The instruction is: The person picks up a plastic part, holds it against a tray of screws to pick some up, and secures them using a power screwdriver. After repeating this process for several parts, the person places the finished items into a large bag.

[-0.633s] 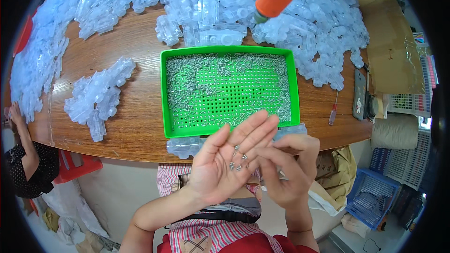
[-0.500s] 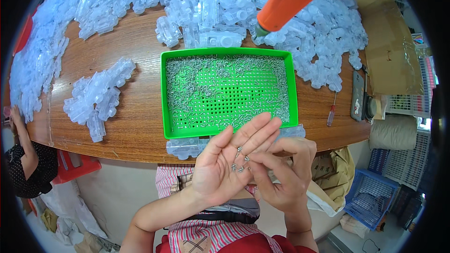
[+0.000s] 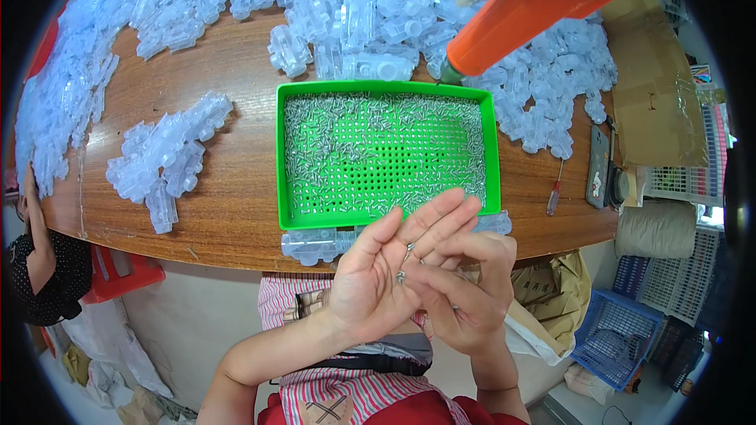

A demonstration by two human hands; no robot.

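My left hand (image 3: 370, 283) lies palm up with its fingers stretched out, just in front of the green tray (image 3: 282, 159). It holds several small silver screws (image 3: 401, 276) on the palm and near the base of the fingers. Over that palm, my right hand (image 3: 465, 291) is closed in a pinch of thumb and fingers among the screws. Whatever lies between its fingertips is hidden. Perforated at its bottom, the tray holds a great many loose screws (image 3: 315, 114), thickest along the rim.
Clear plastic housings (image 3: 354, 24) are heaped across the back, with a smaller cluster (image 3: 165, 157) at left. An orange power screwdriver (image 3: 512, 27) hangs above the tray's far right corner. A hand screwdriver (image 3: 554, 193) and a phone (image 3: 598, 165) lie at right. Another person (image 3: 47, 275) sits at far left.
My right fingertips have moved left and deeper over the left palm, covering some of the screws. The orange screwdriver and tray appear slightly shifted to the right in view.
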